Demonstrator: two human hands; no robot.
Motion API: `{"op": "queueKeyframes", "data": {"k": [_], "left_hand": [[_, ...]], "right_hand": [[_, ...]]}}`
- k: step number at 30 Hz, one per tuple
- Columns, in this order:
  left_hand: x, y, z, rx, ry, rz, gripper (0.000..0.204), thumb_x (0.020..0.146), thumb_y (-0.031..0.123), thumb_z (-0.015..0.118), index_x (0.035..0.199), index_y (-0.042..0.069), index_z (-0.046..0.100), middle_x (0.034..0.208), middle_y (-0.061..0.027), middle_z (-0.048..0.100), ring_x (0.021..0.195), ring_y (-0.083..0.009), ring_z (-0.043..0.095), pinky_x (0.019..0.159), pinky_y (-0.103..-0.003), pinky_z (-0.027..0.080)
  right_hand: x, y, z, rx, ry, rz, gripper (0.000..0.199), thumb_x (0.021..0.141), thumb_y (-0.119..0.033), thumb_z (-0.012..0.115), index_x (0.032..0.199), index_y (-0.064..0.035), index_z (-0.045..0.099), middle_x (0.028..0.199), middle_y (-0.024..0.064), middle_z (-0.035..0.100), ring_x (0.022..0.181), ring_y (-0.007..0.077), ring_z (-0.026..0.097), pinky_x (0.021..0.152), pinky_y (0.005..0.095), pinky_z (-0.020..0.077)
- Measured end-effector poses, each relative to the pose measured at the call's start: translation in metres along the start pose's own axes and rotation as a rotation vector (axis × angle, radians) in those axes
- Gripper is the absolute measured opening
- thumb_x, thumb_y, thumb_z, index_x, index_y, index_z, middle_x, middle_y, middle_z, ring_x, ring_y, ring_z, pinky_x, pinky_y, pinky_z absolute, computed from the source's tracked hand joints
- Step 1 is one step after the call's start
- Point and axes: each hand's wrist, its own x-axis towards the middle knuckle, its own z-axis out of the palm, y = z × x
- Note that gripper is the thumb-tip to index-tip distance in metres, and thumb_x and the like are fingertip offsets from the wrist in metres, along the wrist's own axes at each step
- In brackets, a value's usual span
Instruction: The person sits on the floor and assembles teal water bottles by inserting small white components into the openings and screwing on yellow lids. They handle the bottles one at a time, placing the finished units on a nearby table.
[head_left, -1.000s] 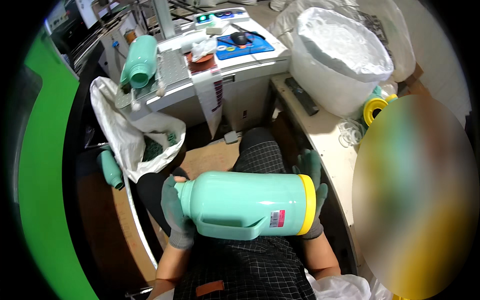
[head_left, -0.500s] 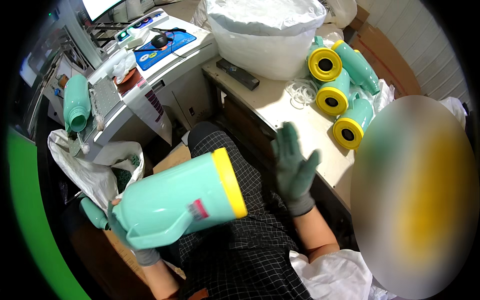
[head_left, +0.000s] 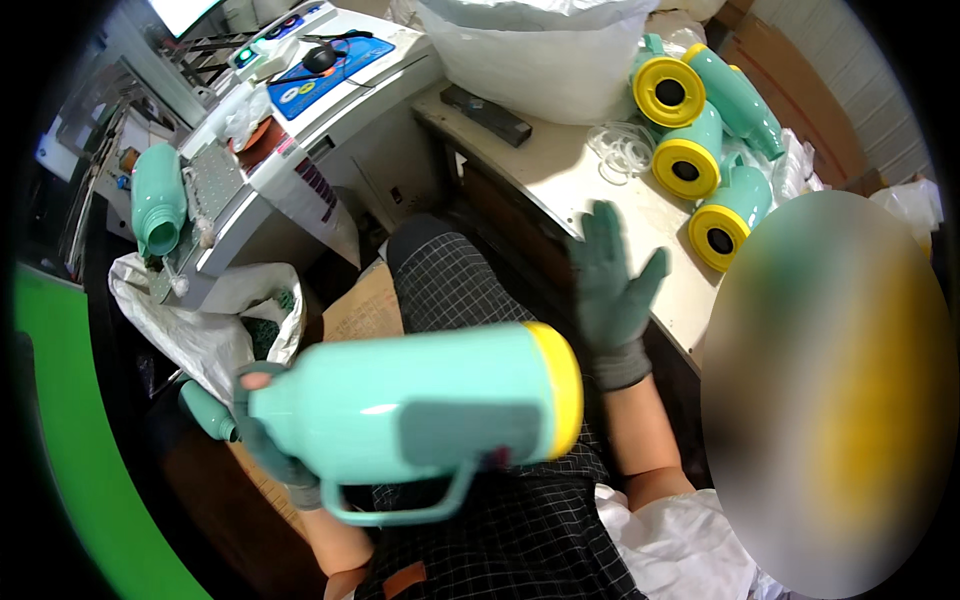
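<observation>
A mint-green thermos jug shell [head_left: 400,385] with a yellow base ring lies sideways over my lap, its handle pointing down toward me. Around its narrow neck end on the left is my gloved left hand [head_left: 262,425], fingers wrapped over the neck. My right hand [head_left: 612,290], in a green-grey glove, is raised just beyond the yellow ring with fingers stretched and thumb apart. It holds nothing and is apart from the jug.
Several similar jugs [head_left: 722,225] with yellow bases lie on the table [head_left: 550,170] at right, near white rings [head_left: 622,150] and a large white sack [head_left: 540,65]. Another green shell [head_left: 158,195] lies on the machine at left, above a white bag [head_left: 180,330].
The jug has swung toward level and moved right in my left hand, its handle turning downward. My right hand stays spread and appears slightly higher and farther right. The view has shifted a little.
</observation>
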Motion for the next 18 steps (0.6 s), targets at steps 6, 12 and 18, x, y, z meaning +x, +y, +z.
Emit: {"op": "queueKeyframes", "data": {"k": [6,12,18], "left_hand": [[0.006,-0.004,0.004,-0.072,-0.057,0.051,0.057,0.098,0.05,0.063,0.125,0.0,0.055,0.111,-0.0124,0.058,0.097,-0.0191,0.06,0.085,-0.035,0.054],[0.008,0.009,-0.033,-0.302,-0.225,-0.075,0.046,0.103,0.041,0.054,0.128,0.002,0.054,0.118,-0.0119,0.059,0.118,-0.0226,0.059,0.101,-0.038,0.053],[0.016,0.003,0.007,0.088,-0.075,0.286,0.054,0.104,0.04,0.051,0.137,-0.001,0.051,0.128,-0.015,0.058,0.122,-0.0253,0.057,0.107,-0.042,0.048]], "right_hand": [[-0.006,0.012,0.002,-0.072,-0.246,0.112,0.103,0.098,-0.08,0.035,0.163,-0.0004,0.025,0.167,0.0182,0.031,0.153,0.0309,0.031,0.128,0.0434,0.0192],[-0.028,-0.011,-0.005,0.119,-0.354,0.146,0.1,0.1,-0.078,0.029,0.165,-0.0024,0.02,0.17,0.0175,0.025,0.157,0.0302,0.025,0.129,0.044,0.0164],[-0.031,-0.013,0.001,-0.162,-0.141,0.191,0.088,0.106,-0.07,0.027,0.164,-0.004,0.025,0.168,0.0167,0.029,0.156,0.0304,0.027,0.128,0.0459,0.0173]]}}
